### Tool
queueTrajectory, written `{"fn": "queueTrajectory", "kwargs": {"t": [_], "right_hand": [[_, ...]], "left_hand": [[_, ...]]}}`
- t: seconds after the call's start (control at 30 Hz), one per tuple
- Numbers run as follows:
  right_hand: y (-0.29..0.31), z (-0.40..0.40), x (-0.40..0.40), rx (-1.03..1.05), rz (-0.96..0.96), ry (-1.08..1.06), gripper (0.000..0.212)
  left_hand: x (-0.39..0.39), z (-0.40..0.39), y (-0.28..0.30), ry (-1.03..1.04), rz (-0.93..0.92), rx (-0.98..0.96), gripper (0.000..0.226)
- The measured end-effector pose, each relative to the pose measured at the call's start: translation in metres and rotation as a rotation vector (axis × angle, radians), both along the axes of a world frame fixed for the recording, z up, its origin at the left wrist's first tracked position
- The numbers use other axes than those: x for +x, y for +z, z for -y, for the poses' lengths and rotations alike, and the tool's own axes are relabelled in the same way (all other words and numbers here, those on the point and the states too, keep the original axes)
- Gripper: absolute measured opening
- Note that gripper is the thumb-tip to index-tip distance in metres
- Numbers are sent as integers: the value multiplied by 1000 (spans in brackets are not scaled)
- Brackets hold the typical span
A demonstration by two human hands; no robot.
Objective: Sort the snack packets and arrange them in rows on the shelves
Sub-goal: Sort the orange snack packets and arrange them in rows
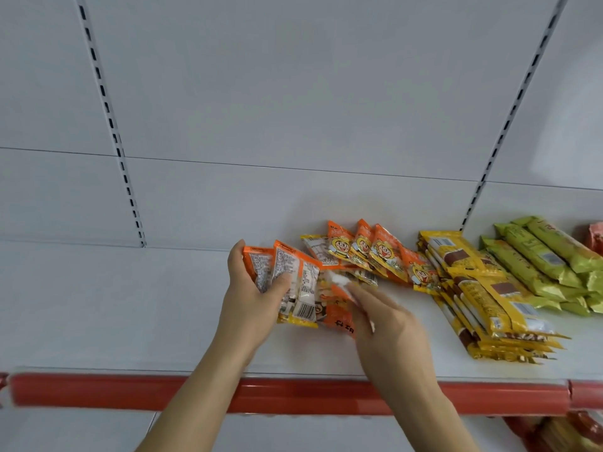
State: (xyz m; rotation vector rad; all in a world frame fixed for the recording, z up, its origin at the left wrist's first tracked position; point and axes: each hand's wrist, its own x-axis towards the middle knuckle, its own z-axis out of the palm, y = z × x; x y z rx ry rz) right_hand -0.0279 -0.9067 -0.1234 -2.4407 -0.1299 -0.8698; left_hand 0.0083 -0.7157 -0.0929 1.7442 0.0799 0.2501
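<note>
**Now: orange packets fanned in the left hand over the shelf**

Here the orange snack packets [287,282] sit fanned out in the left hand [251,288], backs and barcodes facing the camera, held just above the white shelf [98,305]. The thumb and fingers curl round the lower ends of the bunch. The right hand [388,324] is blurred; its fingers reach into the right side of the same bunch and touch a packet there, but whether they pinch it I cannot tell.

Just behind the hands, more orange packets with a cartoon bee [368,252] lean in an overlapping row near the back panel [293,109]. To their right lies a stack of long yellow-and-brown bars [483,295], and beyond that a stack of green-gold bars [541,256], both laid on the shelf. A red packet [594,239] shows at the far right edge. A red price rail [130,391] runs along the shelf's front.
</note>
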Motion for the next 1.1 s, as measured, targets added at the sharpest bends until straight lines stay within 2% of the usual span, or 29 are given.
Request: {"fn": "queueTrajectory", "kwargs": {"t": [0.13,0.3,0.33,0.4,0.47,0.53,0.57,0.7,0.83,0.9,1.0,1.03,1.1], "right_hand": [[14,-13,-5,-5,279,5,38],[0,-46,-7,-146,83,162,58],[-2,-46,-9,-148,73,178,61],[-2,-43,-13,-100,49,263,69],[0,-38,-16,84,-21,375,74],[1,-30,-17,269,-76,440,70],[2,-26,-16,297,-84,445,67],[0,-20,-13,284,-88,481,62],[-5,-16,-6,374,-73,427,46],[-7,-6,2,286,-135,280,46],[-4,1,9,-194,-351,138,57],[-1,-1,9,-292,-438,122,61],[5,-7,9,-317,-481,102,58]], "left_hand": [[-1,6,2,-16,24,-22,85],[-2,20,5,-30,-15,-273,66],[-4,21,6,-37,-17,-286,69],[-7,23,6,-64,-13,-251,95],[-8,24,5,-79,-12,-206,108],[-8,23,3,-81,-24,-222,106],[-9,22,3,-88,-31,-243,106],[-14,20,2,-131,-72,-330,110],[-15,15,-6,-17,-42,-334,94],[-17,9,-9,29,-15,-345,85],[-21,-2,-9,60,-10,-365,80],[-22,-6,-10,71,-8,-366,79],[-25,-14,-11,90,-8,-365,77]]}}
